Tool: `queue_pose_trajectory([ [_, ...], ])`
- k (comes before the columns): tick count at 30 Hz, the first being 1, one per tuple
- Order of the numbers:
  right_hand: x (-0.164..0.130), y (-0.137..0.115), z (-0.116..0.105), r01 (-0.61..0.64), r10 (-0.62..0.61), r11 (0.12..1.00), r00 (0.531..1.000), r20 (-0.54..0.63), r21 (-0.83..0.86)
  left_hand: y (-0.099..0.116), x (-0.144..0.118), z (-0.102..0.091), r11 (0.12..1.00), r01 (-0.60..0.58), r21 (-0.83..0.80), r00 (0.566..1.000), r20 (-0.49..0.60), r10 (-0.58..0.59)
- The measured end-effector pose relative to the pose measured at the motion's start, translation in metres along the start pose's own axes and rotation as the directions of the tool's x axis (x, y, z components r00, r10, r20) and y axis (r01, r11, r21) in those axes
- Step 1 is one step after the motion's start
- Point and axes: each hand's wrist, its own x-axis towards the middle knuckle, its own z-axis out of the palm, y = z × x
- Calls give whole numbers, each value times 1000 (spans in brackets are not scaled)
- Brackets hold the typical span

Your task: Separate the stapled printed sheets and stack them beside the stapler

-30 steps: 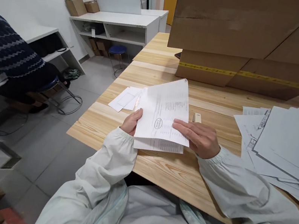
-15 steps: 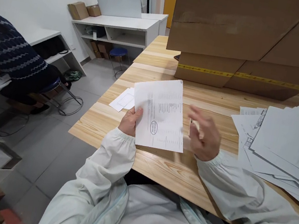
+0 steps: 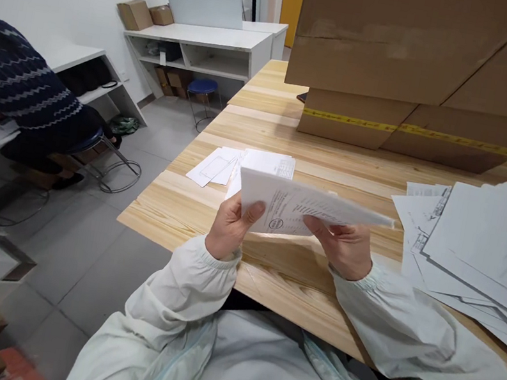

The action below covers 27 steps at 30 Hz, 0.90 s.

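Between my two hands is a printed paper booklet (image 3: 300, 201) with a round stamp, tilted up over the near edge of the table. My left hand (image 3: 229, 228) grips its left side, thumb on the printed face. My right hand (image 3: 346, 244) pinches its lower right part, with the thumb in front and the fingers behind. Under and behind it lie several printed sheets (image 3: 270, 162) and a small white card (image 3: 211, 167) with a drawn rectangle.
A loose pile of stamped papers (image 3: 491, 249) spreads on the right of the wooden table (image 3: 346, 160). Large cardboard boxes (image 3: 404, 46) stand stacked at the back. On the left, a person (image 3: 23, 80) in a patterned top sits on a stool (image 3: 90, 146).
My right hand has moved left and now holds the booklet. The booklet has tipped up and turned, uncovering printed sheets behind it. My left hand keeps its grip.
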Motion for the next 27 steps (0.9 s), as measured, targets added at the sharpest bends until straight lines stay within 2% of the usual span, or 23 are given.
queue_pose_trajectory([
  [5, -2, 6, 4, -79, 79, 997, 997, 7, -5, -10, -2, 1, 1000, 6, 26, 999, -47, -5],
  [11, -1, 0, 6, -46, 47, 998, 998, -31, 32, -8, -3, 5, 999, -19, 35, 998, -63, 21],
  [22, 0, -1, 9, -27, 27, 1000, 993, -111, 0, -22, -6, 10, 998, -51, 44, 997, -54, 54],
  [27, -10, -16, 1, 22, -32, 997, 992, -122, -77, -13, -14, 14, 994, -55, 94, 997, -53, 60],
])
